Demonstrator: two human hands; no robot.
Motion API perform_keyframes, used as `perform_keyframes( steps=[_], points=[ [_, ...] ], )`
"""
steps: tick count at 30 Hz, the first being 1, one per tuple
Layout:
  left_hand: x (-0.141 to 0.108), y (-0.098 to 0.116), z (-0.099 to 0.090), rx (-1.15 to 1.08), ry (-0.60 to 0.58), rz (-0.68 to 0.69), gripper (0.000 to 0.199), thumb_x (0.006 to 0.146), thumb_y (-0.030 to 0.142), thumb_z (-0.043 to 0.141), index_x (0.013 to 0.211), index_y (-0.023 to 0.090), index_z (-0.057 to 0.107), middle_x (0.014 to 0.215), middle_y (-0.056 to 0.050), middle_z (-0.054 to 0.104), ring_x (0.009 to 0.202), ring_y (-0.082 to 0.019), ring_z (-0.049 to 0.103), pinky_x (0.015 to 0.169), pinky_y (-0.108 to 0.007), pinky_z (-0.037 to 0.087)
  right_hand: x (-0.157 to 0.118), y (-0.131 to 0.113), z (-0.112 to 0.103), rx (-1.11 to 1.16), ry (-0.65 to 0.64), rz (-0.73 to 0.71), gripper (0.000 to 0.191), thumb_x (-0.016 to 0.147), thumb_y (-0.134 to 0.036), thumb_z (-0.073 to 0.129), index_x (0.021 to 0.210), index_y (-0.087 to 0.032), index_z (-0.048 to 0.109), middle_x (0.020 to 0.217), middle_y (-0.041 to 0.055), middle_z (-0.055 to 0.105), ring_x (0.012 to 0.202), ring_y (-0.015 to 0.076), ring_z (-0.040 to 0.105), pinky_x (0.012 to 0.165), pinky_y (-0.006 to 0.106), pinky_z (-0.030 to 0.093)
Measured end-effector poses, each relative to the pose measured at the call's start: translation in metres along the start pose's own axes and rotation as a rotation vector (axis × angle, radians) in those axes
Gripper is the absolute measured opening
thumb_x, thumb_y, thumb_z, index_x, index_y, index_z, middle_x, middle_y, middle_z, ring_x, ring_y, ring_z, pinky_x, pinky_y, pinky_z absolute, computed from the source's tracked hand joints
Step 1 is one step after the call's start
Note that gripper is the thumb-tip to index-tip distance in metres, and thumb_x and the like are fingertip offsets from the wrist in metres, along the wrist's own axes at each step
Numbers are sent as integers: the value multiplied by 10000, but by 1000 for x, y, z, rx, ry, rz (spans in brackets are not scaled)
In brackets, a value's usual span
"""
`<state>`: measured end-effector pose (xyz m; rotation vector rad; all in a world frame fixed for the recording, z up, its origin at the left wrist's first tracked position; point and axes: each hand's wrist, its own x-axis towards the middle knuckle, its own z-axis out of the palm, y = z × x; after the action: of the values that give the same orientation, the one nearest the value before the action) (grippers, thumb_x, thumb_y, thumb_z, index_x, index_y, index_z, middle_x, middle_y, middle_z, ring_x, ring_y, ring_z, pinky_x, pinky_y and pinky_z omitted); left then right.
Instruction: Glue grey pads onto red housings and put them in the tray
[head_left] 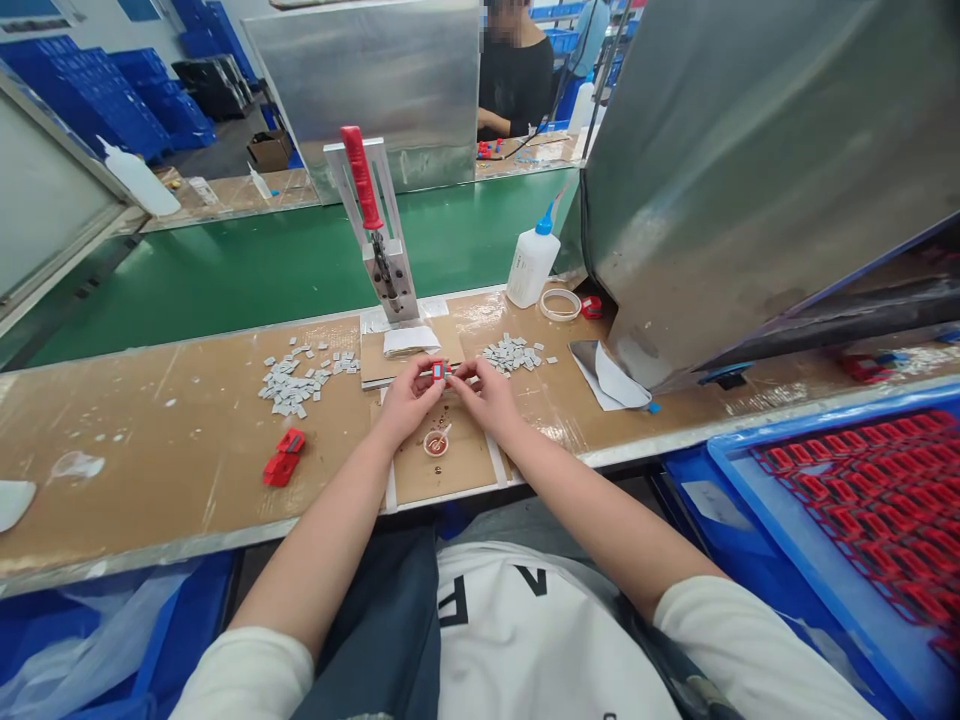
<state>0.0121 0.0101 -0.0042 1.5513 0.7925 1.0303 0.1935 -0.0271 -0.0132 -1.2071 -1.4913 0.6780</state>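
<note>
My left hand (407,403) pinches a small red plastic housing (439,371) with a pale grey window facing up. My right hand (489,394) is closed at the housing's right side; what its fingertips hold is too small to make out. Just below both hands, a small round cup (436,443) with reddish-brown contents and a white stick stands on a cardboard sheet (450,482). Small grey rectangular pieces lie in a left pile (289,385) and a right pile (512,353). Two red housings (284,458) rest together at the left.
Behind my hands stands a toggle press (384,250) with a red handle. A white bottle (533,262), a tape roll (560,304) and a metal panel (742,180) are to the right. A blue tray (739,490) holds many red frames. Beyond the green belt (277,240) sits a person (517,75).
</note>
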Motion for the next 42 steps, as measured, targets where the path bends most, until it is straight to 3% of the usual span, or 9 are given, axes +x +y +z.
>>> perform_keyframes(
  steps=[4, 8, 16, 28, 35, 42],
  points=[
    [0, 2, -1, 90, 14, 32, 350, 964, 340, 720, 1287, 225, 649, 1260, -92, 729, 1063, -196, 748, 967, -335, 597, -1, -1, -1, -258, -156, -66, 294, 1107, -423, 422, 978, -227, 599, 926, 65, 683, 840, 218, 631, 759, 338, 482],
    [-1, 7, -1, 144, 34, 69, 325, 961, 316, 706, 1266, 214, 661, 1230, -88, 739, 1033, -187, 743, 964, -333, 595, -2, -3, -3, -350, -230, -117, 338, 1138, -415, 322, 1030, -229, 583, 962, 80, 685, 877, 233, 632, 774, 333, 455],
    [-3, 13, 0, 219, 36, 114, 315, 960, 313, 706, 1257, 211, 681, 1279, -95, 737, 1095, -206, 731, 976, -338, 589, -1, 3, -4, -314, -236, -133, 378, 1147, -477, 310, 1032, -250, 589, 932, 58, 698, 839, 228, 638, 722, 310, 447],
    [-9, 10, 0, 296, 31, 159, 341, 987, 327, 694, 1309, 214, 687, 1322, -96, 740, 1147, -224, 738, 1037, -370, 593, -4, -3, -3, -482, -260, -109, 352, 1149, -449, 325, 1045, -237, 586, 972, 71, 744, 782, 236, 647, 655, 319, 327],
    [-8, 13, 0, 277, 34, 176, 332, 994, 347, 697, 1302, 222, 678, 1381, -105, 722, 1204, -239, 731, 1044, -383, 607, -3, -2, -2, -472, -222, -99, 416, 1154, -499, 293, 1081, -242, 612, 941, 59, 742, 791, 233, 653, 656, 316, 345],
    [-6, 14, -2, 200, -4, 111, 280, 974, 334, 698, 1218, 212, 639, 1340, -120, 733, 1130, -222, 747, 967, -354, 621, -4, -8, -4, -529, -248, -214, 431, 1163, -470, 254, 1093, -218, 597, 1017, 78, 749, 823, 217, 660, 668, 325, 332]
  ],
)
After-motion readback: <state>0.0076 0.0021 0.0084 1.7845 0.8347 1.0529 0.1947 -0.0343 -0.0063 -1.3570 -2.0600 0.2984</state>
